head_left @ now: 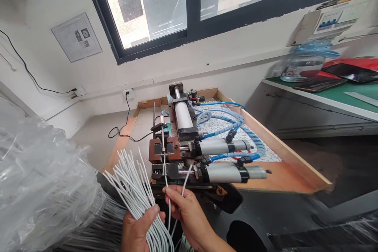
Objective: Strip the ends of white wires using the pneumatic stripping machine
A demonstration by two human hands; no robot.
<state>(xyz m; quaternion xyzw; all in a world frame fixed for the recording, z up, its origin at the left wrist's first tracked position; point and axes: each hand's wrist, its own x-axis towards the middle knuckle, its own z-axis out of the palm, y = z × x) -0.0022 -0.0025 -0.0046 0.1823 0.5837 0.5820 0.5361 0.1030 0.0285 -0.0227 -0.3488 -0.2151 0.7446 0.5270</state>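
My left hand (138, 228) is wrapped round a thick bundle of white cables (131, 187), whose cut ends fan out upward. Beside it, my right hand (191, 216) pinches a single white cable (165, 175) between thumb and fingertips. This cable's upper end sits between the jaws of a pneumatic wire stripping machine (164, 146). A second white cable (186, 181) passes by my right fingers and points up near the lower cylinder rod; whether the fingers grip it is hard to tell. Below the hands, the cables run down out of view.
Silver air cylinders (224, 173) and blue hoses (256, 141) lie right of the jaws, inside a wooden-rimmed tray (295, 169) with white scraps. Clear plastic wrapping (44, 173) bulges at the left. A green-topped table (357, 94) holds a bottle (304, 65) and phones.
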